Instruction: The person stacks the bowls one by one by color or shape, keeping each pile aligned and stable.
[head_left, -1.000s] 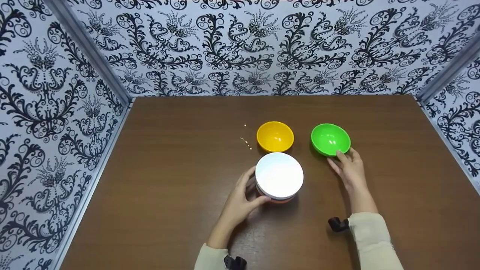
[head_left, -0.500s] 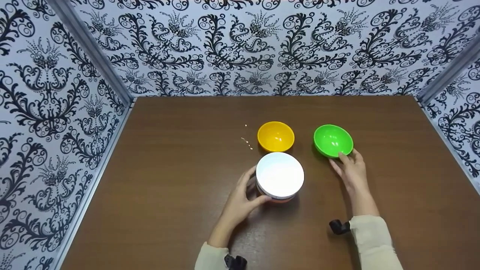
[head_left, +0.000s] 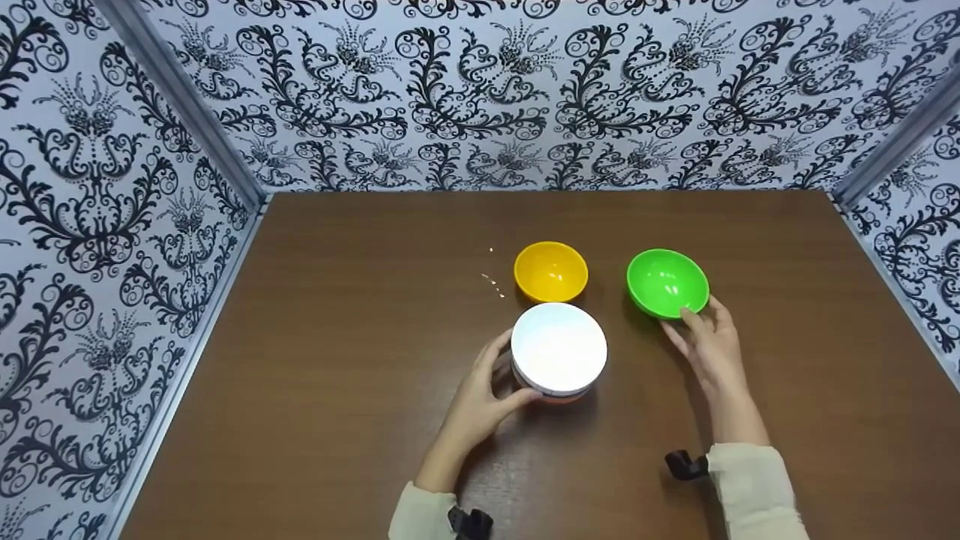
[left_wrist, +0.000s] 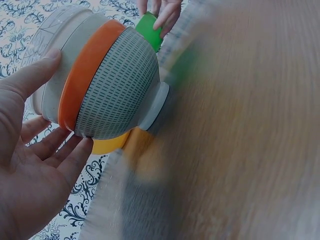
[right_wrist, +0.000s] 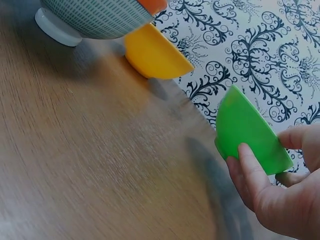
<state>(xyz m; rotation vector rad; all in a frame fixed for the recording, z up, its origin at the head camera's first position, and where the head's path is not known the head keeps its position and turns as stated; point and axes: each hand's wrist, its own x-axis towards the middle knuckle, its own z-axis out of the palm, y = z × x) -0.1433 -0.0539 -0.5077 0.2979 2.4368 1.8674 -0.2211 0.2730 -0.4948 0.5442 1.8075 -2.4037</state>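
My left hand [head_left: 480, 405] curves round the side of a stack of bowls [head_left: 559, 349], thumb on the near side. From above, the top bowl is plain white inside. In the left wrist view, the lowest bowl [left_wrist: 120, 85] has green dashes and a pale foot, with an orange band [left_wrist: 90, 70] above it and pale bowls [left_wrist: 55, 55] on top. At the right, my right hand [head_left: 712, 349] pinches the near rim of a small green bowl [head_left: 667, 281], with fingers under its side. The bowl's inside shows nothing in it. In the right wrist view, it leans to one side.
A yellow bowl [head_left: 551, 271] stands just behind the stack, left of the green one. Several small pale crumbs [head_left: 493, 283] lie on the brown wooden table [head_left: 337, 337] to its left. Patterned walls [head_left: 480, 97] enclose the back and sides.
My right hand and the green bowl have shifted slightly right and toward me. The left hand and the stack have stayed in place.
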